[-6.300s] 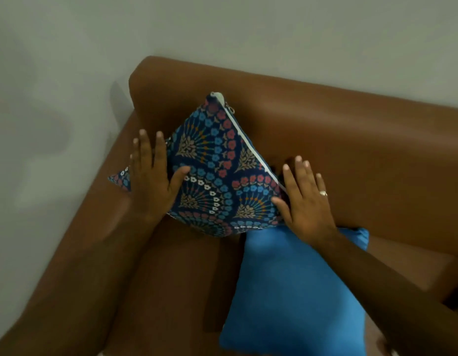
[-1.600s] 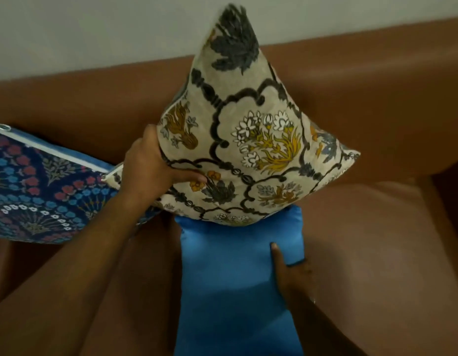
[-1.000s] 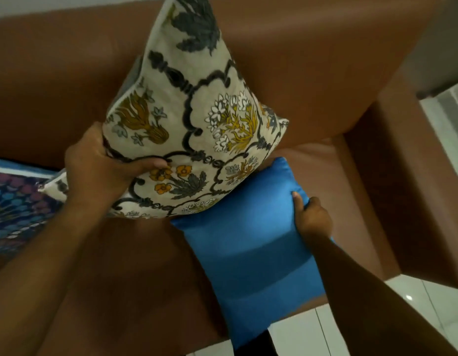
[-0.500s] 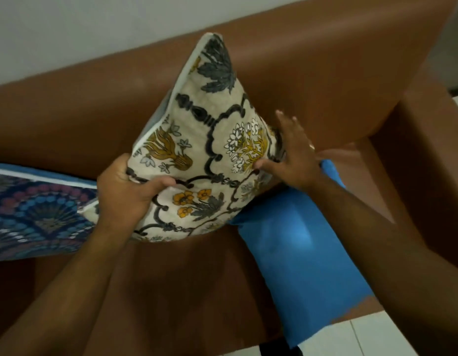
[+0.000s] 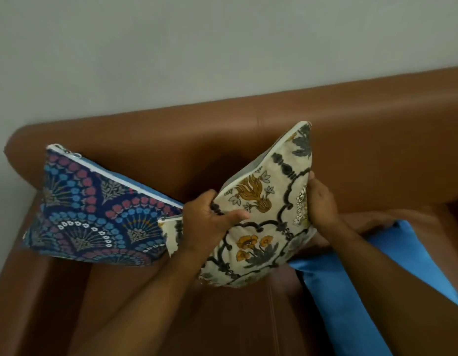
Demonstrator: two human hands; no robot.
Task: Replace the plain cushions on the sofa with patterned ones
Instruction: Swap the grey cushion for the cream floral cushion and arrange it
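Observation:
A cream cushion with a floral pattern [image 5: 264, 219] stands on one corner on the seat of the brown sofa [image 5: 364, 140], against the backrest. My left hand [image 5: 210, 222] grips its left edge, thumb on the front. My right hand [image 5: 321, 201] holds its right edge. A dark blue cushion with a fan pattern [image 5: 94, 211] leans in the sofa's left corner, touching the cream one. A plain blue cushion [image 5: 333, 286] lies flat on the seat at the right, partly under my right forearm.
A pale grey wall [image 5: 197, 47] rises behind the backrest. The sofa's left armrest [image 5: 20, 278] runs down the left edge of the view. Bare seat shows in front of the cushions.
The cream cushion has moved left and down, beside the dark blue one. My right hand has shifted from its front face to its right edge. The view has swung left.

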